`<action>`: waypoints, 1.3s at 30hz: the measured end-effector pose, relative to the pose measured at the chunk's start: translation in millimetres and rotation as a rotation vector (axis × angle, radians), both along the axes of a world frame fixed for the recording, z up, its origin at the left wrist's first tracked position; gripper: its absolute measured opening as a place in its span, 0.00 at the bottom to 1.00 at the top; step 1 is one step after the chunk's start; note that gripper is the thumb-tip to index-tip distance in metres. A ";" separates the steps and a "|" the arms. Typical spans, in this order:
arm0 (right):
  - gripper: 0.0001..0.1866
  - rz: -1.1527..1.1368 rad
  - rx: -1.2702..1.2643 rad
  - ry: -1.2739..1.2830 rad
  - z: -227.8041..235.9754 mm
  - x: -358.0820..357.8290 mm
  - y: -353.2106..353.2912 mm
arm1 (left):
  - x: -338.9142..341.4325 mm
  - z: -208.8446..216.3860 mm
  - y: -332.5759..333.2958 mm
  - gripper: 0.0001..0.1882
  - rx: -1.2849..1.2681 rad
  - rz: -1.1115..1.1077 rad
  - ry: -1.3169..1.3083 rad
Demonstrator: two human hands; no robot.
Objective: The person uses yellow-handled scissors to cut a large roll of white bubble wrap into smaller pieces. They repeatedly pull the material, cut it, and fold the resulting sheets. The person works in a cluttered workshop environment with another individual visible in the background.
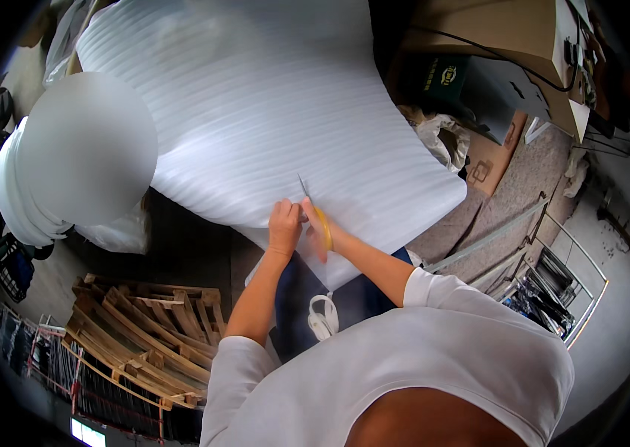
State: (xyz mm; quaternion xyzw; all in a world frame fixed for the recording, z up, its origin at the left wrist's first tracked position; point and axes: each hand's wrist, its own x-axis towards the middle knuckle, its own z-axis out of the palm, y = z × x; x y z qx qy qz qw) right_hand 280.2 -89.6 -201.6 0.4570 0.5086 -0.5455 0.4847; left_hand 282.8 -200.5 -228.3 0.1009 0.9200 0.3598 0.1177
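Observation:
A wide white ribbed foam sheet (pixel 270 112) spreads out before me, its near corner hanging down toward my waist. My right hand (pixel 320 237) is closed around the yellow handle of a pair of scissors (pixel 322 223); its fingers are partly blurred. The thin metal blade points up and away over the foam. Close beside it on the left, my left hand (pixel 284 226) is closed at the sheet's near edge, its fingertips pinching the foam next to the scissors. A looped white cord or strap (pixel 323 318) hangs below both hands at my waist.
Large white foam rolls (pixel 84 149) stand at the left. Wooden pallets (pixel 143 331) lie at the lower left. Cardboard boxes (pixel 490 26) and a dark green box (pixel 445 82) sit at the far right, near crumpled plastic (pixel 441 138). A metal-framed cart (pixel 546 276) is at the right.

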 end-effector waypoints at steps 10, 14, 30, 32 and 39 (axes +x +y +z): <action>0.40 0.124 -0.079 -0.064 -65.7 -21.0 9.3 | 10.6 3.7 1.8 0.10 0.020 0.092 0.033; 0.42 0.101 0.068 0.045 -97.8 -24.3 -0.4 | 18.7 6.7 3.6 0.11 0.048 0.132 0.014; 0.38 -0.111 -0.126 0.153 -114.7 -60.5 -6.6 | 42.6 31.7 0.9 0.14 0.065 0.209 -0.017; 0.39 -0.098 -0.122 0.206 -120.2 -64.8 -9.6 | 44.9 34.1 -0.8 0.14 0.053 0.202 -0.022; 0.27 0.085 -0.202 0.408 -97.4 -103.5 -10.7 | 36.4 35.4 -7.6 0.13 0.033 0.361 -0.007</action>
